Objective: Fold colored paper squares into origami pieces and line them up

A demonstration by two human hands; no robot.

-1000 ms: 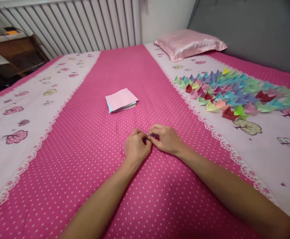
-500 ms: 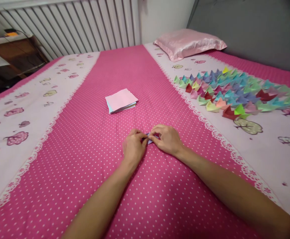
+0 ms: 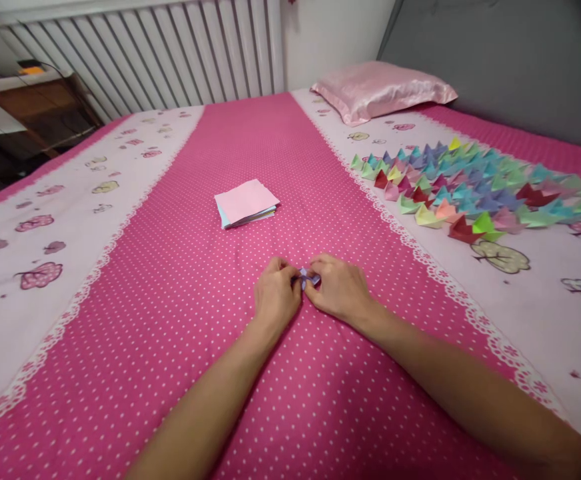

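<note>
My left hand and my right hand meet on the pink dotted bedspread, fingers curled and pinched together. Between the fingertips sits a small folded piece of lilac paper, mostly hidden by the fingers. Both hands grip it. A stack of square paper sheets, pink on top, lies a little beyond the hands on the bedspread.
Several folded paper shapes in many colours lie in rows on the right of the bed. A pink satin pillow rests at the far end by a grey headboard. A radiator and a wooden table stand at the back left.
The hands have stayed together on the bed, with the fingers shifting slightly on the small paper piece. The camera view has tilted slightly.
</note>
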